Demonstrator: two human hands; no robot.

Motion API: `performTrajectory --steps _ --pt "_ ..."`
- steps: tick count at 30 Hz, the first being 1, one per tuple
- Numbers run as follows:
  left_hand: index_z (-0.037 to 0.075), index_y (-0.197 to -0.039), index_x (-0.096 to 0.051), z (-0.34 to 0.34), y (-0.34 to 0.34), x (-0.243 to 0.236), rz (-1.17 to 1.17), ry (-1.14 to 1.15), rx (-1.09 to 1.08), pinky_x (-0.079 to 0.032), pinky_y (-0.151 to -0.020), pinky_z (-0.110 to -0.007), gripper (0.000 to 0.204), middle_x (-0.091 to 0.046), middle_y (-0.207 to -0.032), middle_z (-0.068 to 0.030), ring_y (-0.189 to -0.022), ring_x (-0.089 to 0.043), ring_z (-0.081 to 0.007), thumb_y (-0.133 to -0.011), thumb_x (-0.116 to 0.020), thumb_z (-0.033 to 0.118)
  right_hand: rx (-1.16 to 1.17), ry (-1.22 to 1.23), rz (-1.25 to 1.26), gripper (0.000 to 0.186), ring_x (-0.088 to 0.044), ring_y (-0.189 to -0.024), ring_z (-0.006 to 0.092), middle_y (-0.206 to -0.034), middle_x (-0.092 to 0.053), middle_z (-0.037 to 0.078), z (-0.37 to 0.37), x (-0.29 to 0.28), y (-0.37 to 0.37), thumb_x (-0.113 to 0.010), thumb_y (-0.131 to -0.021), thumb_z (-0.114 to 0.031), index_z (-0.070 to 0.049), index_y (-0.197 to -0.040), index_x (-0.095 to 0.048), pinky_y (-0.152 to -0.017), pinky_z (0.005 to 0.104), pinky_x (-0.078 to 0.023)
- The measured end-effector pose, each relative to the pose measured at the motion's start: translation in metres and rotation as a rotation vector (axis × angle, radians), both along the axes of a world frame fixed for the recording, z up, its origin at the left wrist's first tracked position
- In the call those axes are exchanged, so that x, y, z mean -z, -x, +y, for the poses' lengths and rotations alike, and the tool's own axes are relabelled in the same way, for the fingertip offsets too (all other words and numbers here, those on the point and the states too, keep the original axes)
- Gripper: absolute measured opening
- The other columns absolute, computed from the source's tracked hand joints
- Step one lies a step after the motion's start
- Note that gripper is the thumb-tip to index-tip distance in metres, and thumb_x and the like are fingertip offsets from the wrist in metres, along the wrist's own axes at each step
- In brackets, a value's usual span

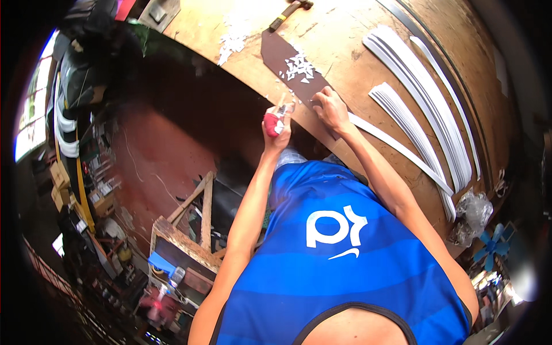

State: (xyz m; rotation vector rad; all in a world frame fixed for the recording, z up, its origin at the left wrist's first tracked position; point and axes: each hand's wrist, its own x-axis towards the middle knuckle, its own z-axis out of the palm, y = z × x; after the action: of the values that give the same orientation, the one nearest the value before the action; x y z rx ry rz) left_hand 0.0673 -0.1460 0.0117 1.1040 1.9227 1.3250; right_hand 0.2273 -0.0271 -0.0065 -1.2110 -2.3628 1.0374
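Observation:
My left hand (278, 127) is closed around a red-wrapped tool (272, 123) at the table's near edge. Its slim pale end points up, and its exact kind is hard to make out. To its right, my right hand (331, 109) has its fingers bent together, low over a dark brown board (282, 50). A long white strip (397, 150) runs from the right across the table and in under this hand, which pinches its end. Small white cut pieces (300, 68) lie scattered on the board just beyond my hands.
More white chips (232, 43) lie further left on the wooden table (339, 34). A hammer (287, 15) rests at the far side. Bundles of white strips (422, 98) curve along the right, near crumpled clear plastic (474, 213). A wooden frame (178, 241) stands lower left.

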Motion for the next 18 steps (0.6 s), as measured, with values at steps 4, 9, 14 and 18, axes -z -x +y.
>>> performTrajectory --steps 4,9,14,18 --pt "0.004 -0.108 -0.066 0.044 0.034 -0.034 0.191 -0.168 0.252 -0.053 -0.079 -0.032 0.02 -0.071 -0.096 -0.0132 -0.089 -0.068 -0.0229 -0.088 -0.066 0.002 0.167 -0.136 -0.008 0.026 -0.063 -0.093 0.0288 -0.095 -0.064 0.009 0.003 -0.024 -0.013 -0.075 -0.078 -0.018 -0.008 -0.1 -0.066 -0.08 0.0376 -0.052" --pt "0.01 -0.114 -0.063 0.091 0.023 -0.002 0.396 -0.135 0.776 -0.052 -0.077 -0.044 0.044 -0.064 -0.092 -0.0159 -0.09 -0.064 -0.0362 -0.073 -0.06 -0.006 0.744 0.419 0.347 0.025 -0.06 -0.069 0.0109 -0.078 -0.062 0.005 -0.003 -0.039 -0.067 -0.07 -0.087 -0.014 -0.001 -0.104 -0.057 -0.061 0.0267 -0.05" --pt "0.01 -0.121 -0.059 0.1 0.003 0.031 0.626 -0.055 0.984 -0.05 -0.072 -0.047 0.042 -0.053 -0.1 -0.0176 -0.08 -0.06 -0.0384 -0.08 -0.061 0.001 1.183 0.799 0.74 0.02 -0.058 -0.065 0.0127 -0.082 -0.062 0.007 -0.061 -0.008 -0.105 -0.048 -0.099 -0.019 -0.002 -0.109 -0.053 -0.053 0.0267 -0.048" --pt "0.008 -0.109 -0.055 0.113 0.003 0.03 0.598 0.116 1.072 -0.05 -0.074 -0.049 0.046 -0.05 -0.107 -0.0178 -0.086 -0.06 -0.0411 -0.068 -0.075 -0.002 1.296 1.008 0.842 0.03 -0.054 -0.067 0.0094 -0.085 -0.065 0.008 -0.098 -0.003 -0.106 -0.051 -0.096 -0.03 -0.003 -0.107 -0.058 -0.052 0.0235 -0.042"
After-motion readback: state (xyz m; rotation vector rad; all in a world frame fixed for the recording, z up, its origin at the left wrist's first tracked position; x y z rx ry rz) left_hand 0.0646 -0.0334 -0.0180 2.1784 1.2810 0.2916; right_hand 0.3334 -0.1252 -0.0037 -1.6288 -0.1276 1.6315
